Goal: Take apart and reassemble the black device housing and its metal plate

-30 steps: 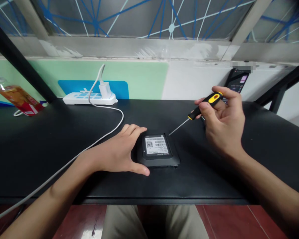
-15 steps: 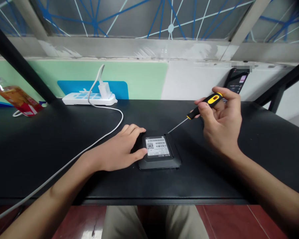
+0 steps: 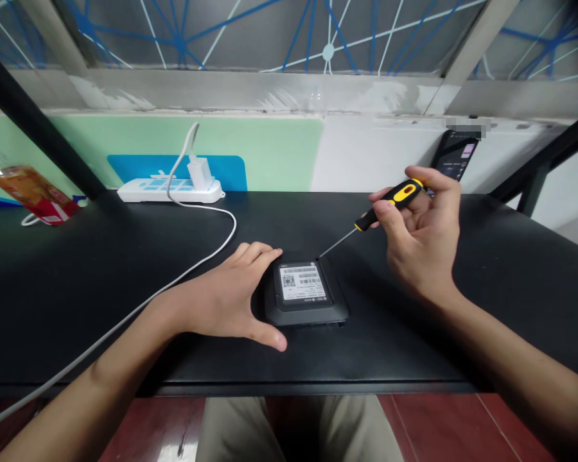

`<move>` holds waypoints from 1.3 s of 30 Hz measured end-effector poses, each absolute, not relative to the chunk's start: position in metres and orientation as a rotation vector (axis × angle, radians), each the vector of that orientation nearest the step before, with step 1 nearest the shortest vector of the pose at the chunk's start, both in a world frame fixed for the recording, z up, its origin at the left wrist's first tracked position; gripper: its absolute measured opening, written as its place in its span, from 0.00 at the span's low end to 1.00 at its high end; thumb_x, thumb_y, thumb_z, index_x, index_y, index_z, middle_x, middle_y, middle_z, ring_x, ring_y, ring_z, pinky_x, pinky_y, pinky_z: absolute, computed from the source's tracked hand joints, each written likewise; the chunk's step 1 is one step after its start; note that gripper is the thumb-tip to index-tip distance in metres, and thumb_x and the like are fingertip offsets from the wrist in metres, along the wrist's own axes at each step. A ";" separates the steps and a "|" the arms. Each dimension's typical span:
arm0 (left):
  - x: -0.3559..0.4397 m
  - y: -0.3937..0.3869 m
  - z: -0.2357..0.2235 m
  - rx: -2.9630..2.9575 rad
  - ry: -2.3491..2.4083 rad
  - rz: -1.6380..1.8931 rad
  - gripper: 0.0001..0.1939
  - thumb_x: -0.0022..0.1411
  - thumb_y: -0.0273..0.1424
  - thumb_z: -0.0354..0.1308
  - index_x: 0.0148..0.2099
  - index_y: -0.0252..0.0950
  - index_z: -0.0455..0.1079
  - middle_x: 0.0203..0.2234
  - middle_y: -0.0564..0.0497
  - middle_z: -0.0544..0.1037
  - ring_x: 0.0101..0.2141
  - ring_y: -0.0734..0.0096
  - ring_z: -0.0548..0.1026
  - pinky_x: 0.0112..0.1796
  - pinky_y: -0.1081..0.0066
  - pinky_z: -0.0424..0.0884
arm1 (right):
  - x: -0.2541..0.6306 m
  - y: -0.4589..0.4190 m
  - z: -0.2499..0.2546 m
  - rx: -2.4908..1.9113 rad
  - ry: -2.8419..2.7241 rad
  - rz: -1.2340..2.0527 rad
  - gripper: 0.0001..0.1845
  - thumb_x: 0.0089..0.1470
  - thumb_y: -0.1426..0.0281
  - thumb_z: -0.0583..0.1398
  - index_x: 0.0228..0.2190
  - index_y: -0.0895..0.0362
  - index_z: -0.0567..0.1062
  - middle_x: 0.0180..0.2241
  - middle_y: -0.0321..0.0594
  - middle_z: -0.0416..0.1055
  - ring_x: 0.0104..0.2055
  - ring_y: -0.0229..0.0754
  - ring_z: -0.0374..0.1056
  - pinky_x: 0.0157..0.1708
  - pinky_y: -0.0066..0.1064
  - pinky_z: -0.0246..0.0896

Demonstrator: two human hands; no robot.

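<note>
A labelled black device [image 3: 306, 285] lies on the desk [image 3: 390, 353] between the 2 hands. The left hand [image 3: 226, 292], spread and gripping nothing, curves around its left side. The right hand [image 3: 424, 237] grasps 1 screwdriver [image 3: 401, 195], tip at the device's far right corner. The power strip [image 3: 139, 191] holds 1 white plug [image 3: 200, 174]; far left is 1 capped bottle [image 3: 35, 194], amber and red.

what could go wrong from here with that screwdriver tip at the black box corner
The right hand holds the black and yellow metal-shafted screwdriver at a slant, so its tip might skid and scratch the flat black plastic device. The fingertips of the left hand are near its far left corner, so a leftward slip could jab them. The thumb stands clear of the near edge, so the device may shift under pressure.
</note>
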State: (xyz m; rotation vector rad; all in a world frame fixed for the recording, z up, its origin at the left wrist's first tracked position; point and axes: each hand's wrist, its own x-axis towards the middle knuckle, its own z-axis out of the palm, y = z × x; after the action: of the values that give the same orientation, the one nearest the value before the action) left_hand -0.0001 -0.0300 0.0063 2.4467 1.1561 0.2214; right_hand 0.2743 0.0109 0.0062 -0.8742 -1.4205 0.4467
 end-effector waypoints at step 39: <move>0.004 -0.028 0.007 2.498 1.167 0.190 0.59 0.51 0.59 0.67 0.73 0.33 0.48 0.65 0.36 0.59 0.64 0.44 0.60 0.63 0.50 0.61 | 0.279 0.019 -0.005 -0.739 -1.565 0.372 0.22 0.65 0.59 0.57 0.60 0.40 0.66 0.55 0.37 0.74 0.46 0.44 0.80 0.47 0.45 0.81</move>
State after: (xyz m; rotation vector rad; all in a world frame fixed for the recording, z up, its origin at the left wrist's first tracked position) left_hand 0.0041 -0.0284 0.0074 2.4981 1.1671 0.1898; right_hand 0.2791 0.0191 -0.0050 -0.7390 -1.5647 0.3718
